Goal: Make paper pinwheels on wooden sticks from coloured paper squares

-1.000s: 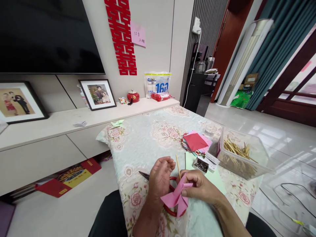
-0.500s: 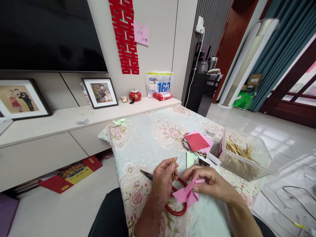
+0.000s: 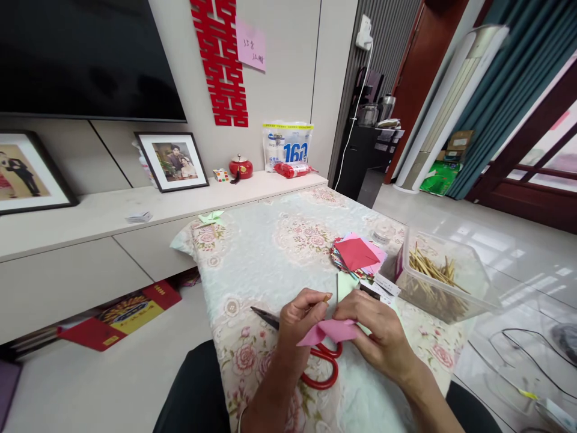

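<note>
My left hand [image 3: 298, 322] is closed on a thin straw-coloured stick [image 3: 326, 298], of which only the tip shows at the fingertips. Close beside it, my right hand [image 3: 378, 325] pinches a pink paper pinwheel [image 3: 332, 331], seen nearly edge-on between the two hands. Whether the stick touches the paper is hidden. Beneath the hands, red-handled scissors [image 3: 322, 385] lie on the flowered tablecloth [image 3: 252, 276], their dark blades pointing left. Just beyond my right hand are a pale green paper sheet [image 3: 345, 284] and a small dark box [image 3: 369, 291].
A stack of coloured paper squares [image 3: 358, 252] lies past my hands. To the right stands a clear plastic bin [image 3: 451, 307] of similar sticks. A light green paper pinwheel [image 3: 211, 218] rests at the far left table corner, by the white cabinet [image 3: 171, 204].
My right hand has brought the pink pinwheel left, up against my left hand, and turned it edge-on. The stick, upright before, now shows only its tip. The view has shifted slightly.
</note>
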A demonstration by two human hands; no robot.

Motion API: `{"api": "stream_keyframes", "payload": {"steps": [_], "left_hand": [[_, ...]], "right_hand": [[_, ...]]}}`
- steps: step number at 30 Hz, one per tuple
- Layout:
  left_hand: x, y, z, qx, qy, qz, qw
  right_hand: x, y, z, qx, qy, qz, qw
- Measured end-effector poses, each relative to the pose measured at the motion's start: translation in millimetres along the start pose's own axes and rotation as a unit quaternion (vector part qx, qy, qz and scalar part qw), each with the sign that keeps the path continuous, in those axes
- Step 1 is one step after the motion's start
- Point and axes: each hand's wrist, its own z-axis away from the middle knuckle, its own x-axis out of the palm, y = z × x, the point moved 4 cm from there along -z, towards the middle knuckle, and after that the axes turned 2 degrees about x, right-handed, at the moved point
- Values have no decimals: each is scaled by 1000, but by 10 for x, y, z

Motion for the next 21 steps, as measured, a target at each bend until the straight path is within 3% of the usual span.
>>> {"api": "stream_keyframes", "payload": {"steps": [9, 21], "left_hand": [[68, 117, 4, 53, -8, -46, 997], [108, 147, 15, 30, -14, -67, 997]], "right_hand": [[39, 14, 24, -27, 94, 66, 993], [23, 54, 49, -13, 123, 76, 989]]}}
